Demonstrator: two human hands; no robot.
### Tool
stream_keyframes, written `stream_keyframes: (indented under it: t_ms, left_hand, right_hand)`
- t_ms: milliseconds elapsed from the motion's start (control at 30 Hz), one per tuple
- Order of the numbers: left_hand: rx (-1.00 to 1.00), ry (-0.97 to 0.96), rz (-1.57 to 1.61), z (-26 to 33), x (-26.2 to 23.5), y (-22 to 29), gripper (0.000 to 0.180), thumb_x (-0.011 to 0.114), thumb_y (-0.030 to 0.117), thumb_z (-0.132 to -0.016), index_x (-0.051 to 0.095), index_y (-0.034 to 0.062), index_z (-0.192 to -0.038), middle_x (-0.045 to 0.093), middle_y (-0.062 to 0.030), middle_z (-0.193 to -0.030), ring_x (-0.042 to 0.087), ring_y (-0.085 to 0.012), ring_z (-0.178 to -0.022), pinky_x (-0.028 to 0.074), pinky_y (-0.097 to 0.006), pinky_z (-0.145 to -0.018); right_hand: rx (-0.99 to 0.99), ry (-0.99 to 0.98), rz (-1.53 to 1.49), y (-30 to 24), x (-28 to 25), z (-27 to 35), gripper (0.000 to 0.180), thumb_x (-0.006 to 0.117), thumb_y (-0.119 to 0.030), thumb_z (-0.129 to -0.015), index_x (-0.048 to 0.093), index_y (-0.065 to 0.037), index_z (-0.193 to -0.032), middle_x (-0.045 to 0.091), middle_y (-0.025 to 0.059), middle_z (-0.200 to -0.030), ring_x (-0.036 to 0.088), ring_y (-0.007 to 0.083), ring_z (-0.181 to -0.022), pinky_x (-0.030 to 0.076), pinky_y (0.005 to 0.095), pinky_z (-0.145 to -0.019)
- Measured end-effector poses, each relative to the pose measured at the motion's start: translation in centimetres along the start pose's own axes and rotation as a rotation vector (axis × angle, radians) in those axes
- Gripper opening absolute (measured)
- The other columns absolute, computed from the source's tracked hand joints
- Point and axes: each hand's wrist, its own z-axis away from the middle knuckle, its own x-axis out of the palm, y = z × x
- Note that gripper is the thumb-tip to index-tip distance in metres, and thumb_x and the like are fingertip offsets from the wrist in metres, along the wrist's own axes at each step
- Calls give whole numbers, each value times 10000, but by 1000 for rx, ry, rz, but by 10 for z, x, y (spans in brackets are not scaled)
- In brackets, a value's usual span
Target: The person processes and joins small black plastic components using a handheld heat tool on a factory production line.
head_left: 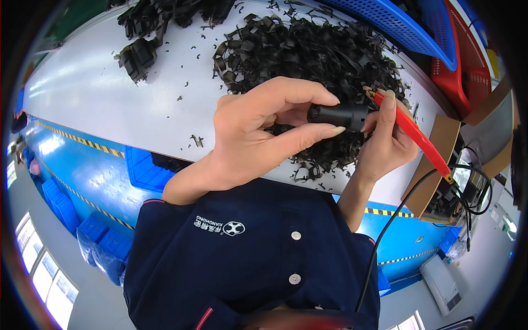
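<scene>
Between the thumb and fingers of my left hand (247,129) is a black cylindrical plastic part (341,116), lying nearly level, with a round opening at its left end. My right hand (388,146) grips a slim, flat red tool (415,132) with yellowish ends. The upper end of this tool is close to the right end of the black part; whether they touch I cannot tell. Fingertips of my right hand are at that same end of the part. Behind and below both hands spreads a large heap of thin, curled black plastic scraps (297,52).
More black plastic parts (137,58) sit at the far left of the white table (110,88), with small scraps scattered about. A blue perforated basket (396,27) and a red basket (465,71) stand far right. At right, a cardboard box (434,165) has a black cable (379,242) beside it.
</scene>
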Motion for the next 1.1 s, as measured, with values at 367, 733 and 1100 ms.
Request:
stream_keyframes:
  t_ms: [367,733,1100]
  left_hand:
    - [-82,-5,-10,-14,-2,8,371,677,-108,-625,521,-86,-960,588,-127,-777,592,-120,-618,450,-179,-491]
    - [-43,-171,-197,-98,12,-4,192,591,-34,-736,444,20,-848,523,-44,-830,526,-81,-774,446,-220,-714]
    - [511,-227,-790,-204,43,-32,493,537,189,-786,357,-13,-1199,313,-308,-1239,274,-407,-1190,256,-408,-988]
  right_hand:
    - [-564,-345,399,3,5,-34,119,686,-73,-640,619,-67,-738,575,28,-665,526,214,-787,373,300,-723]
    - [-551,-72,412,21,-22,-35,58,653,-71,-678,613,-60,-718,578,29,-696,503,225,-845,310,402,-880]
    - [-409,223,222,28,-35,-47,38,603,-14,-734,613,7,-764,567,50,-692,462,208,-755,366,298,-695]
